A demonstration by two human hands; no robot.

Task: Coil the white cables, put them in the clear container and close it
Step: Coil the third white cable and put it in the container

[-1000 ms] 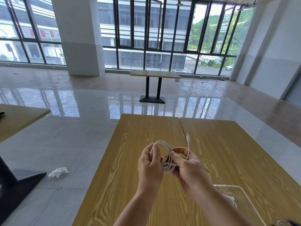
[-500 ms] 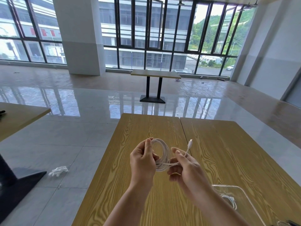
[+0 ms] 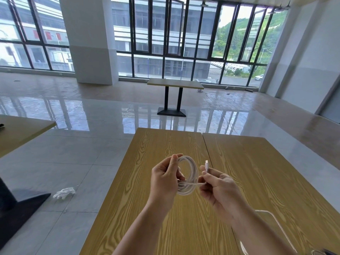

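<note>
From the head camera, we see both hands raised above a wooden table (image 3: 165,208), working a white cable (image 3: 191,173) between them. Our left hand (image 3: 165,179) grips the coil on its left side, thumb and fingers curled round the bundled loops, so that the ring of cable stands roughly upright and faces us. Our right hand (image 3: 219,188) pinches the loose end of the same cable just below its connector (image 3: 207,165), which points upward above the fingertips; a short run of cable crosses from that pinch back to the lower part of the coil. The coil hangs in the air, clear of the tabletop. At the lower right, partly behind our right forearm, we see the edge of the clear container (image 3: 274,220) resting on the table; whether it holds anything we cannot tell. On the tiled floor to the left lies a white crumpled bundle (image 3: 64,193), near the dark base of another table (image 3: 22,129). A further table (image 3: 174,85) stands well apart, before the windows.
</note>
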